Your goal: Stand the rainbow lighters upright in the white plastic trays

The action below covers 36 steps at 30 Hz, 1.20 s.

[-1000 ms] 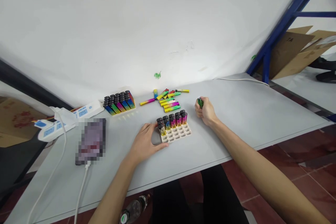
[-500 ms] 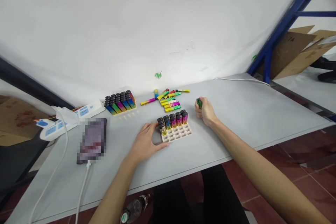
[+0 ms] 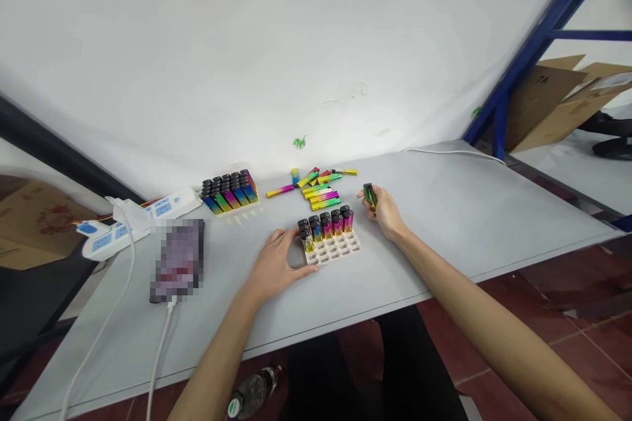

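Lighter (image 3: 370, 195) is sitting in the grip of the right hand (image 3: 371, 199), black top up, green and yellow on its body, just above the table (image 3: 464, 204) at two o'clock from the tray (image 3: 342, 250). I am seeing the right thumb and fingers closing around it. The left hand (image 3: 300, 251) is spreading partly open at the tray's nine o'clock end, its fingers touching the far corner and its thumb lying by the near one. The tray is holding upright lighters (image 3: 327, 228) in its far part, pink ones toward three o'clock and a pale yellow one near the left fingers, while open holes are showing along its near side.

At twelve o'clock from the tray, I am looking at loose lighters (image 3: 324, 200), shiny in yellow, green and pink, lying in a jumble near the wall (image 3: 316, 52). At ten o'clock, a rack (image 3: 237, 212) is carrying packed rows of black-topped lighters. Farther out at nine o'clock, a pixelated slab (image 3: 180, 260) is lying with a white cable (image 3: 157, 355) running from its near end, and a power strip (image 3: 178, 201) is resting beyond it. A bottle (image 3: 254, 391) is lying below the table at seven o'clock, and cardboard boxes (image 3: 540, 102) are standing at two o'clock, behind a blue frame (image 3: 501, 125).
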Motion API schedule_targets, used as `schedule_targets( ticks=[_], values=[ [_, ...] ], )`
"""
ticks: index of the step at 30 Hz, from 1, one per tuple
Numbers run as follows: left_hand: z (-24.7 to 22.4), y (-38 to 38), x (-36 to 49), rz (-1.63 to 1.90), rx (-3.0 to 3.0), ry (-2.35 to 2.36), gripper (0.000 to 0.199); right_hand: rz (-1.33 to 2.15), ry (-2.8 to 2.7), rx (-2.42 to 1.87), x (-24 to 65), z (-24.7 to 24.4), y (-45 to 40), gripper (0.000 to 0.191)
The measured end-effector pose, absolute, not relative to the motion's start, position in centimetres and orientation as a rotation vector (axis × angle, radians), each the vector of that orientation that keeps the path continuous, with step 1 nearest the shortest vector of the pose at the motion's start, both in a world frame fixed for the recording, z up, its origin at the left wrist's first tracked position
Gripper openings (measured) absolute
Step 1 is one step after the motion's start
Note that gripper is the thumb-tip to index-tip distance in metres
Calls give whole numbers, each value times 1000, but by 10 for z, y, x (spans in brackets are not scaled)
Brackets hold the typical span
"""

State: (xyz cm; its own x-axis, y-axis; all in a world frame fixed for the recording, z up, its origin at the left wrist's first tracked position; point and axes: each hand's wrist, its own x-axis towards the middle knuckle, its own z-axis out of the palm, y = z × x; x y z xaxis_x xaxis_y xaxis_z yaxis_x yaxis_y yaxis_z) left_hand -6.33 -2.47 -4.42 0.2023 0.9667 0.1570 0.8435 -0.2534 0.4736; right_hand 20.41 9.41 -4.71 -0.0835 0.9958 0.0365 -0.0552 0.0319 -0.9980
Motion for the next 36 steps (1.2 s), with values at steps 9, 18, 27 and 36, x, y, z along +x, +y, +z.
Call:
schedule_targets(
  ticks=[9,18,27,36],
  values=[
    [-48,-23,-65,620,2208,1705,80,875,-1511,-1173,210,-41,57,32],
    [-51,-23,-65,669,2247,1680,79,739,-1708,-1033,197,-3,8,24],
    [-49,-23,-64,664,2255,1659,78,493,-2168,-1146,150,-17,1,18],
    [-50,-23,-65,701,2252,1636,79,216,-2432,-1370,150,6,-1,18]
  ],
)
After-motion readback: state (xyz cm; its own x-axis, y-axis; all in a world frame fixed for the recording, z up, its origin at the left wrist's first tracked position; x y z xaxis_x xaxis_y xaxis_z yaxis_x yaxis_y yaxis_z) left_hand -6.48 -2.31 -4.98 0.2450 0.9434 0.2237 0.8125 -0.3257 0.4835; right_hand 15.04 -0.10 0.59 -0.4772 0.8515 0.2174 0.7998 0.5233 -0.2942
